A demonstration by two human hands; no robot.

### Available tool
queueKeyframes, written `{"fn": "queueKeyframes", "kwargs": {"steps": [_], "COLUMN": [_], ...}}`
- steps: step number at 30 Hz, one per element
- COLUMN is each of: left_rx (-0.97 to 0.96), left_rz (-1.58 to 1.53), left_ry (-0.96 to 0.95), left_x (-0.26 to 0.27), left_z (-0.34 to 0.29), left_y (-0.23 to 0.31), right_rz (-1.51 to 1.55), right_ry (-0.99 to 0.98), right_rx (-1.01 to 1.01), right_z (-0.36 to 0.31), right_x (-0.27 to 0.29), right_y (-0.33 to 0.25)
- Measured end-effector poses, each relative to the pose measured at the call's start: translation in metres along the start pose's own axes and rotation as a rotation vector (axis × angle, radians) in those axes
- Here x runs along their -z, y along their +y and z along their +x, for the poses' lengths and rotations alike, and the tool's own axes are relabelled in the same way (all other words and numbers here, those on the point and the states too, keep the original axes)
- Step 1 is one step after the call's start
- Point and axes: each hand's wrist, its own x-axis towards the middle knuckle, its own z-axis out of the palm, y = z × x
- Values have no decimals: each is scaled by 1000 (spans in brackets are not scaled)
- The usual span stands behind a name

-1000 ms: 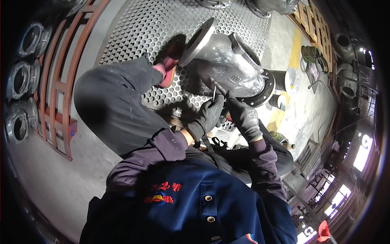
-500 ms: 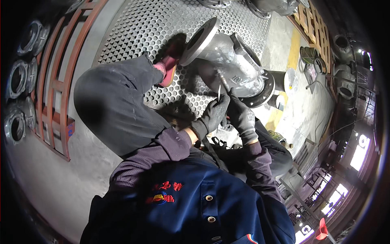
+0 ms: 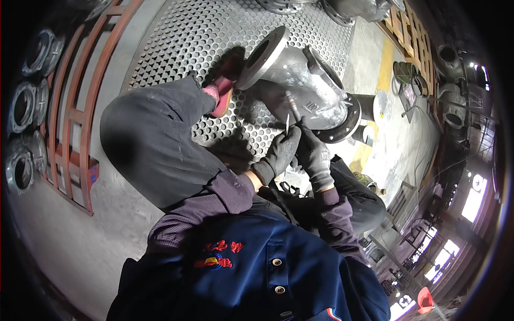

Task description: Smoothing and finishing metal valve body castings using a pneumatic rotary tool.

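Observation:
In front of me a grey cast-metal valve body [image 3: 286,67] with round flanged openings lies on a perforated metal plate [image 3: 182,48]. My right hand [image 3: 315,154], in a grey-black glove, is closed around a slim cylindrical metal tool [image 3: 292,105]. Its far end points at the casting's side, near some raised marks; whether it touches cannot be told. Close beside it, my gloved left hand [image 3: 281,152] is closed too. A thin, pale, pointed strip [image 3: 287,123] sticks up from its fingers; its kind is unclear. The lower part of the tool is hidden by my hands.
My bent left leg [image 3: 155,128] and a red shoe [image 3: 224,88] are left of the casting. A black ring flange and a short pipe [image 3: 375,107] sit at its right. A red-brown metal rack [image 3: 77,112] stands far left, a wooden pallet [image 3: 412,37] far right.
The whole view has shifted slightly, with the casting a little lower in it. Both hands keep their hold, and the tool still points at the same part of the casting.

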Motion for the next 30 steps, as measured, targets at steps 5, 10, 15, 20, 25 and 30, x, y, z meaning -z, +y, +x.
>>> {"fn": "queueKeyframes", "kwargs": {"steps": [5, 10, 15, 20, 25, 30], "left_rx": [169, 231, 289, 247, 3, -302], "left_rz": [554, 331, 381, 1332, 1878, 892], "left_ry": [196, 200, 292, -166, -301, 104], "left_x": [-10, 29, 12, 5, 7, 26], "left_z": [5, 7, 7, 12, 6, 6], "left_y": [-9, -39, -11, 24, 17, -18], "right_rz": [-79, -128, -87, -112, -6, -42], "right_ry": [-124, -228, -115, -163, -109, -61], "right_rx": [-182, -204, -180, -246, -256, -82], "right_z": [0, 3, 10, 14, 17, 27], "right_x": [4, -3, -8, -4, -10, -10], "right_y": [-5, -11, -14, -40, -21, -17]}}
